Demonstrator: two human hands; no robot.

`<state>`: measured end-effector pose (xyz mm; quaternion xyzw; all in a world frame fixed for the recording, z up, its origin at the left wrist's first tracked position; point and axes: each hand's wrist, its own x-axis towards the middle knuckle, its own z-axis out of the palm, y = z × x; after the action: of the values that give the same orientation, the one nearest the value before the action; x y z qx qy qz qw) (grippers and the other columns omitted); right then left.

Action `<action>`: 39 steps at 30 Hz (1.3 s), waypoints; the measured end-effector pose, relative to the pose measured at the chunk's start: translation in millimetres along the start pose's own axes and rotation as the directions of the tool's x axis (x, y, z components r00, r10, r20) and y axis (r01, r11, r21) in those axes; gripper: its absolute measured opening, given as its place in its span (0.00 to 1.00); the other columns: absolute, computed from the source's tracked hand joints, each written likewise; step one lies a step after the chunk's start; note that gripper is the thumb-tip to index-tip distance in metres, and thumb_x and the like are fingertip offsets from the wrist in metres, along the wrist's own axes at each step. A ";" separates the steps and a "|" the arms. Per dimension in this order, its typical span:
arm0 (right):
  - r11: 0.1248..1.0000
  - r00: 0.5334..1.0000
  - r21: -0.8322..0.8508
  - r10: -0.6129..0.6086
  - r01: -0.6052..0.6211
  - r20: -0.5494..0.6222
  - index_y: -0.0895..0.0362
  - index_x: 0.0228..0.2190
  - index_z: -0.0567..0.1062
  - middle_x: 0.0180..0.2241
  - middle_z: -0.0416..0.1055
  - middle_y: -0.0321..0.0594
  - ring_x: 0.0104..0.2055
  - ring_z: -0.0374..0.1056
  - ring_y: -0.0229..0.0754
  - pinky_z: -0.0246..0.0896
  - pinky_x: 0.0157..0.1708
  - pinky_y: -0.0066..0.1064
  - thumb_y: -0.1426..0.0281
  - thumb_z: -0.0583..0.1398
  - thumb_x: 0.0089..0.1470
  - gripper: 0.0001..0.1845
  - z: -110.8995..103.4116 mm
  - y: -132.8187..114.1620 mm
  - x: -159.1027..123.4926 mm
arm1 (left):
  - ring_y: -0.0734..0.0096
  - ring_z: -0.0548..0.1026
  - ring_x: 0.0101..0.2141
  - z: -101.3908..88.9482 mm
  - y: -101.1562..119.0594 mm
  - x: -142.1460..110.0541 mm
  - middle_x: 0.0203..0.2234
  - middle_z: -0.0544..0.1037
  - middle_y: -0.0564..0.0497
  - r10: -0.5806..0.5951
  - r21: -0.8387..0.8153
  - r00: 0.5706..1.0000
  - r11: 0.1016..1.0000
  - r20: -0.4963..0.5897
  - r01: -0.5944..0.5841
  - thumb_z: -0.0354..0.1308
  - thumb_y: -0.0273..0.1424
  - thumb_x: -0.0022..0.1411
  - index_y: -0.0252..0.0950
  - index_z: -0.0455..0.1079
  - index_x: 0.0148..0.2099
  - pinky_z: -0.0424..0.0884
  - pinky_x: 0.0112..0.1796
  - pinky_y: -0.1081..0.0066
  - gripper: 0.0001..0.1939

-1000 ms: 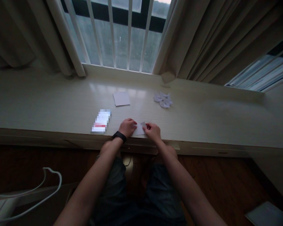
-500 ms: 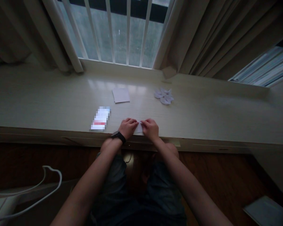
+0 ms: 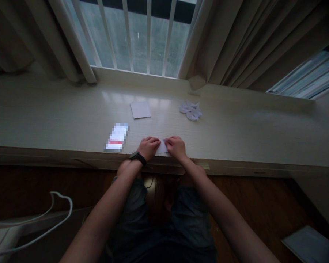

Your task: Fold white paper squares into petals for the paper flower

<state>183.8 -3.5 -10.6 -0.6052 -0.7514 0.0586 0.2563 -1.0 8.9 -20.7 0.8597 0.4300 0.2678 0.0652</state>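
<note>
Near the front edge of the pale counter, a small piece of white paper (image 3: 162, 147) lies between my two hands. My left hand (image 3: 148, 147), with a black watch on its wrist, pinches the paper's left side. On the opposite side my right hand (image 3: 176, 147) has its fingers closed on the paper's upper right part. My fingers hide much of the sheet, so its folds are hard to make out. Farther back sits a stack of square white paper (image 3: 140, 110). To the right of that stack lies a cluster of folded white paper pieces (image 3: 191, 110).
A phone (image 3: 117, 137) with a lit, blurred screen rests left of my hands on the counter (image 3: 249, 128). Behind are a barred window (image 3: 138, 40) and curtains (image 3: 230, 40). A white cable (image 3: 70, 204) loops at lower left; a flat pale object (image 3: 312, 243) is at lower right.
My right hand has shifted slightly to the right along the paper, and a wider part of the sheet shows between my hands. My left hand stays about where it was.
</note>
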 end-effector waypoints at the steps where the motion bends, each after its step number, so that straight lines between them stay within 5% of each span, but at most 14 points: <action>1: 1.000 1.000 -0.011 -0.004 0.004 0.003 0.54 0.38 0.80 0.36 0.75 0.44 0.43 0.65 0.48 0.60 0.45 0.37 0.70 0.56 0.58 0.12 0.3 -0.6 0.5 | 0.62 0.70 0.46 -0.1 0.3 0.0 0.45 0.77 0.47 -0.001 0.010 1.000 1.000 0.004 0.001 0.50 0.33 0.67 0.42 0.76 0.46 0.63 0.46 0.60 0.13; 8: 0.965 0.966 -0.088 -0.236 0.245 0.102 0.54 0.46 0.76 0.42 0.72 0.47 0.46 0.61 0.49 0.59 0.46 0.38 0.74 0.54 0.59 0.17 -8.1 1.0 -10.2 | 0.61 0.69 0.46 -0.4 2.3 0.0 0.46 0.76 0.48 0.003 0.072 0.999 0.997 0.038 -0.006 0.51 0.32 0.66 0.43 0.75 0.47 0.63 0.45 0.60 0.12; 26: 0.947 0.927 -0.019 -0.310 0.320 0.210 0.55 0.52 0.72 0.49 0.70 0.48 0.48 0.62 0.51 0.58 0.50 0.43 0.75 0.54 0.57 0.21 -20.8 5.7 -9.6 | 0.60 0.69 0.44 -0.8 1.6 1.9 0.46 0.75 0.46 0.001 0.031 0.999 1.000 0.044 -0.002 0.50 0.31 0.66 0.40 0.74 0.49 0.63 0.47 0.59 0.14; 39: 0.842 0.850 -0.182 -0.458 0.509 0.260 0.57 0.54 0.70 0.50 0.70 0.47 0.47 0.62 0.48 0.60 0.48 0.39 0.76 0.55 0.59 0.21 -22.3 12.3 -6.9 | 0.62 0.69 0.44 0.2 0.6 1.4 0.46 0.76 0.47 0.004 0.065 1.000 0.998 0.017 -0.005 0.49 0.32 0.67 0.40 0.74 0.49 0.66 0.45 0.60 0.15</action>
<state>205.7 -11.8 1.5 -0.4125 -0.9038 -0.0385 0.1070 0.1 9.6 -20.2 0.8646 0.4360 0.2466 0.0400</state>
